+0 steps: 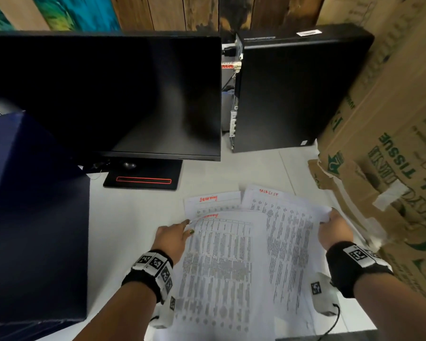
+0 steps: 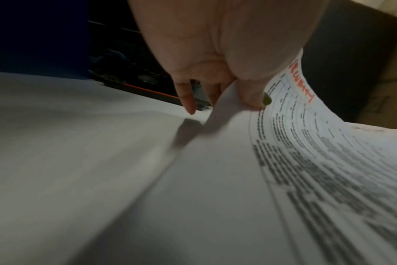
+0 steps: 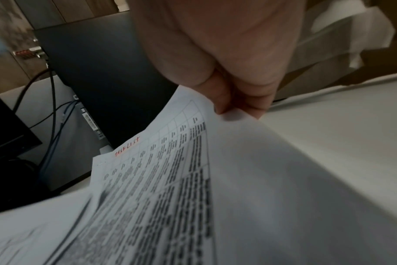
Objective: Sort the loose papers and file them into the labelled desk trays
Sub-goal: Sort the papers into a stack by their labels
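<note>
Several printed sheets lie fanned on the white desk [image 1: 138, 230]. My left hand [image 1: 188, 226] pinches the top left corner of a table-filled sheet [image 1: 221, 267] with a red handwritten heading; in the left wrist view my left hand [image 2: 249, 102] has the thumb on top, and that sheet [image 2: 306, 143] curls up off the desk. My right hand [image 1: 330, 216] pinches the top right corner of the sheet headed "TASKLIST" [image 1: 290, 242]. The right wrist view shows my right hand [image 3: 238, 112] lifting this sheet [image 3: 170, 179]. A third sheet [image 1: 212, 200] with a red heading lies flat behind them. No tray is in view.
A dark monitor [image 1: 103, 94] on its stand [image 1: 143, 179] fills the back left. A black computer tower [image 1: 293, 89] stands at the back. Cardboard boxes [image 1: 391, 143] crowd the right edge. A dark blue box [image 1: 35, 217] is at the left.
</note>
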